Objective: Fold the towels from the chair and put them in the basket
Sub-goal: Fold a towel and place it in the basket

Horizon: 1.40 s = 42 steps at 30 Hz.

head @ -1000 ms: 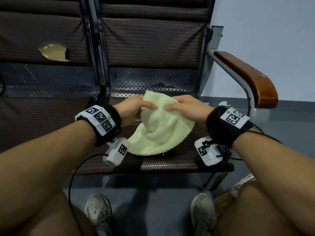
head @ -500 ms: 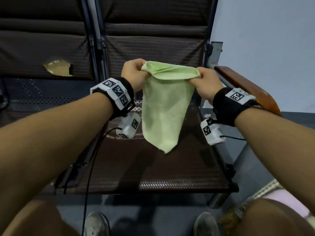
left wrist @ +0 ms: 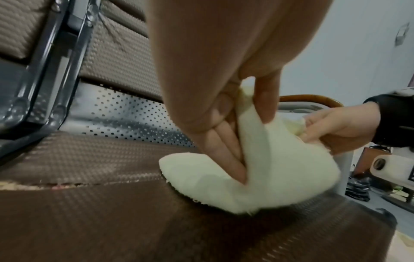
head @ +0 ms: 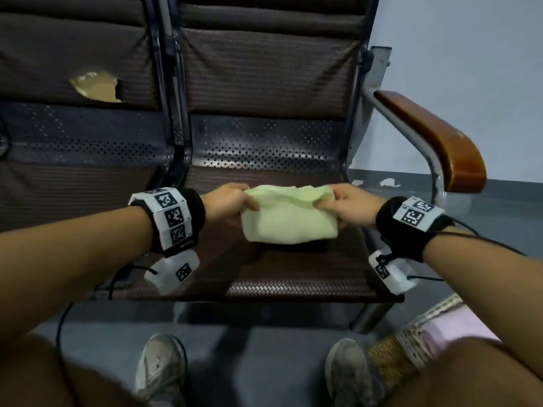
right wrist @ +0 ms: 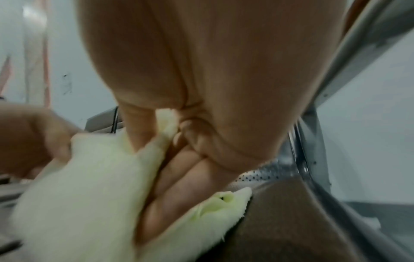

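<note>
**Green towel mid-fold on chair seat, both hands pinching its far edge**

Towel point(head: 289, 220) sits on the chair point(head: 293, 277) seat, about mid-seat, already doubled over. Lower fold touches the seat in the left wrist view; the upper edge is raised off it.

Left hand point(head: 232, 205) pinches the towel's left top corner, thumb on one face, fingers point(left wrist: 226, 156) on the other. Right hand point(head: 351, 205) does the same at the right top corner, fingers point(right wrist: 179, 193) tucked under the cloth.

Handling, my read: light, soft terry, no stiffness, so it sags wherever unsupported. Not slippery, not fragile. Grip at corners or along the doubled edge and keep both layers in the pinch, or the fold opens. For carrying, a hand under the folded stack looks safer than one corner.

Basket point(head: 411, 345): woven, on the floor right of the chair, beside the person's right knee. Something pale pink point(head: 458, 324) lies in it; can't tell what, mostly hidden by the leg. No other towels visible on the chair.
</note>
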{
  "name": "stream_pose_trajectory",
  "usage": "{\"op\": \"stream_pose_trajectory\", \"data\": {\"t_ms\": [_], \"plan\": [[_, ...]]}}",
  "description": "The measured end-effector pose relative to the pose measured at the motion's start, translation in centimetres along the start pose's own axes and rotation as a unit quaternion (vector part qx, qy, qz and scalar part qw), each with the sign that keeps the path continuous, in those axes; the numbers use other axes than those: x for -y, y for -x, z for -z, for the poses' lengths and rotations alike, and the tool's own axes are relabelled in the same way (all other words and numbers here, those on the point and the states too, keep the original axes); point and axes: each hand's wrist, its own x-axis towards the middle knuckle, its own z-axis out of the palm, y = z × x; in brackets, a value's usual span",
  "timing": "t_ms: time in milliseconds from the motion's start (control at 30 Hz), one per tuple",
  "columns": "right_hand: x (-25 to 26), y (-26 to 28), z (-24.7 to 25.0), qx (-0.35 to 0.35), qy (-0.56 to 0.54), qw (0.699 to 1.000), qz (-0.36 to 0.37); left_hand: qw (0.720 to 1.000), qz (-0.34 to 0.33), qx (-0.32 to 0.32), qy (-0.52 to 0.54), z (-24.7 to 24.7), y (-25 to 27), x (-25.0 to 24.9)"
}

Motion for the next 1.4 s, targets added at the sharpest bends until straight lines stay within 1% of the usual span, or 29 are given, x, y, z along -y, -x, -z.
{"op": "stream_pose_trajectory", "data": {"t_ms": [67,100,167,200,233,300,400,467,500,533,600,633,700,733,767,800,833,900,967,1000,1033,1100,1167,1200,1333,1400], "plan": [[-0.9,0.8,-1.2,0.086,-0.046,0.991,-0.092,0.996,0.063,0.062,-0.006,-0.6,0.4,1.3],[-1.2,0.9,-1.6,0.11,-0.067,0.984,-0.12,0.992,0.089,0.09,-0.009,-0.7,0.5,1.9],[-1.4,0.8,-1.8,0.125,-0.094,0.976,-0.151,0.986,0.114,0.118,-0.018,-0.9,0.4,2.5],[-1.3,0.6,-1.8,0.117,-0.1,0.976,-0.154,0.987,0.107,0.118,-0.022,-0.9,0.1,2.8],[-1.3,0.2,-1.9,0.1,-0.106,0.977,-0.153,0.99,0.091,0.106,-0.018,-1.0,-0.4,2.9],[-1.5,-0.8,-1.9,0.038,-0.139,0.979,-0.144,0.997,0.05,0.05,0.004,-1.2,-1.7,3.2],[-2.0,-3.1,-2.3,-0.076,-0.183,0.973,-0.117,0.997,0.007,-0.083,0.004,-1.5,-4.3,3.9],[-2.5,-4.7,-2.6,-0.122,-0.155,0.975,-0.102,0.987,0.01,-0.157,-0.017,-1.7,-5.5,4.4],[-2.7,-5.4,-2.8,-0.137,-0.127,0.977,-0.099,0.985,0.014,-0.171,-0.023,-1.9,-5.9,4.6],[-3.0,-5.9,-3.0,-0.146,-0.096,0.98,-0.099,0.985,0.016,-0.171,-0.027,-2.1,-6.3,4.8],[-3.1,-6.5,-3.3,-0.154,-0.041,0.982,-0.098,0.987,0.01,-0.153,-0.044,-2.5,-6.6,5.0],[-3.1,-6.6,-3.3,-0.163,0.005,0.982,-0.091,0.986,0.0,-0.152,-0.072,-2.7,-6.6,5.1],[-3.1,-6.2,-3.4,-0.179,0.14,0.973,-0.039,0.974,-0.042,-0.17,-0.145,-2.9,-6.1,5.3],[-3.0,-5.8,-3.4,-0.173,0.189,0.967,-0.002,0.972,-0.061,-0.164,-0.158,-2.9,-5.8,5.5],[-2.9,-5.3,-3.4,-0.155,0.217,0.963,0.029,0.977,-0.07,-0.138,-0.15,-2.9,-5.2,5.7],[-2.8,-4.7,-3.5,-0.123,0.227,0.965,0.047,0.983,-0.072,-0.097,-0.138,-2.9,-4.7,6.0],[-2.7,-4.1,-3.5,-0.081,0.231,0.968,0.048,0.986,-0.071,-0.055,-0.139,-3.0,-4.3,6.4],[-3.0,-3.1,-3.6,0.01,0.257,0.966,0.017,0.975,-0.07,0.001,-0.209,-3.0,-3.4,7.4],[-3.5,-2.4,-3.6,0.065,0.302,0.951,-0.009,0.956,-0.075,0.017,-0.283,-3.1,-2.7,8.2],[-3.7,-2.1,-3.6,0.076,0.319,0.945,-0.014,0.951,-0.08,0.016,-0.298,-3.1,-2.6,8.4],[-4.0,-2.0,-3.7,0.075,0.334,0.94,-0.007,0.95,-0.086,0.011,-0.3,-3.1,-2.5,8.6],[-4.3,-2.0,-3.9,0.045,0.353,0.934,0.023,0.944,-0.099,-0.013,-0.314,-3.1,-2.5,8.6],[-4.1,-2.1,-4.2,0.013,0.341,0.939,0.04,0.937,-0.108,-0.043,-0.328,-3.0,-2.6,8.3],[-4.0,-2.0,-4.2,0.0,0.324,0.945,0.042,0.939,-0.107,-0.055,-0.322,-2.8,-2.6,8.0],[-4.2,-1.7,-3.3,-0.064,0.198,0.977,0.036,0.965,-0.096,-0.097,-0.225,-1.9,-2.5,7.1],[-4.5,-1.6,-2.9,-0.081,0.121,0.989,0.026,0.977,-0.086,-0.111,-0.162,-1.7,-2.7,7.1]]}}
